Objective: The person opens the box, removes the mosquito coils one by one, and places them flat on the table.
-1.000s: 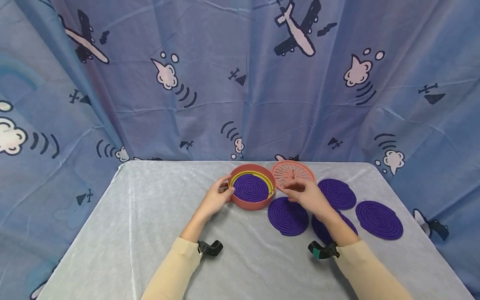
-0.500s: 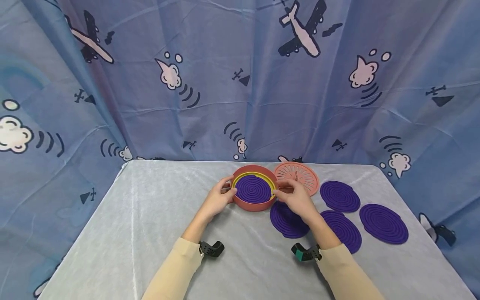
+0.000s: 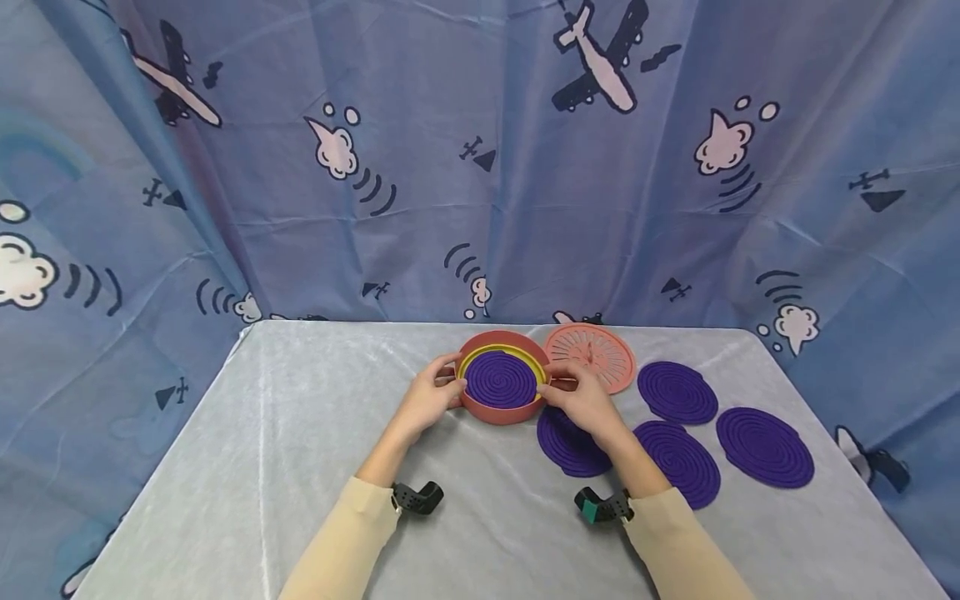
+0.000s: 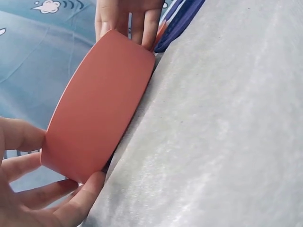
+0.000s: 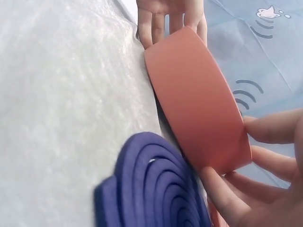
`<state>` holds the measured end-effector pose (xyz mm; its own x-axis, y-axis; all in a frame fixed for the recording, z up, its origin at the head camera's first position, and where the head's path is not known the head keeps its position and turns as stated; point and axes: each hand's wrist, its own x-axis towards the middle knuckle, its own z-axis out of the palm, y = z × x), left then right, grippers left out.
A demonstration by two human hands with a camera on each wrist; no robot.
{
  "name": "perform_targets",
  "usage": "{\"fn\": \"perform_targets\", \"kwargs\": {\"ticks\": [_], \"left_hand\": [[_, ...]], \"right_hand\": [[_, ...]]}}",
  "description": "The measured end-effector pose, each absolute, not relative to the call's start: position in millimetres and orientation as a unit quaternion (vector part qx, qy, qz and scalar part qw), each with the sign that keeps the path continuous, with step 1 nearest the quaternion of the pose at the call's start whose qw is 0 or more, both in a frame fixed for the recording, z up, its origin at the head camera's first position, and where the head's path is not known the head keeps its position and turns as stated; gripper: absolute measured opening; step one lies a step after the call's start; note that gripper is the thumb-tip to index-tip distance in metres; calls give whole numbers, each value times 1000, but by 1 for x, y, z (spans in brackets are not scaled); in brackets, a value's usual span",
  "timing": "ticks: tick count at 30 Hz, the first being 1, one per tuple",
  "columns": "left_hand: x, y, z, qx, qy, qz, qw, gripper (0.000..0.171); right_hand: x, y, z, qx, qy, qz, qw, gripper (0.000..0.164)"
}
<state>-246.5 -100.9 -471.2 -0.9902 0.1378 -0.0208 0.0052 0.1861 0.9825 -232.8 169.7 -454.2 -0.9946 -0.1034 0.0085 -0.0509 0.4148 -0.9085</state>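
A round orange-red mosquito coil box (image 3: 504,414) stands at the back middle of the table, with a yellow ring inside. A purple mosquito coil (image 3: 501,379) lies flat within that ring. My left hand (image 3: 429,398) grips the box's left side, thumb at the rim and fingers round the wall, as the left wrist view also shows. On the opposite side my right hand (image 3: 583,402) holds the box in the same way. In the right wrist view another purple coil (image 5: 156,179) lies beside the box, partly under my right hand in the head view.
Behind my right hand lies the slotted round lid (image 3: 600,354) with a small knob. Several purple coils, such as the far right one (image 3: 765,447), lie on the grey-white cloth (image 3: 337,467). A blue printed curtain (image 3: 420,167) hangs behind the table.
My right hand came left from above the lid and took hold of the box's right side. The left hand has kept its grip, and the box has hardly moved.
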Motion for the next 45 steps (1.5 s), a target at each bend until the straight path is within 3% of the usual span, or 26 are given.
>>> {"fn": "perform_targets", "kwargs": {"ticks": [6, 14, 21, 30, 45], "left_hand": [[-247, -104, -461, 39, 786, 615, 44, 49], [-244, -103, -448, 82, 871, 484, -27, 34], [-246, -94, -428, 96, 906, 406, -73, 33], [-264, -61, -413, 135, 917, 375, -20, 35], [-286, -37, -416, 120, 947, 299, 13, 42]], "right_hand": [[-235, 167, -450, -58, 851, -522, 16, 43], [-233, 167, -453, -37, 854, -518, 23, 44], [-234, 166, -454, -44, 854, -517, 26, 45], [-230, 168, -452, -33, 853, -520, 34, 47], [-230, 168, -451, -35, 849, -526, 38, 47]]}}
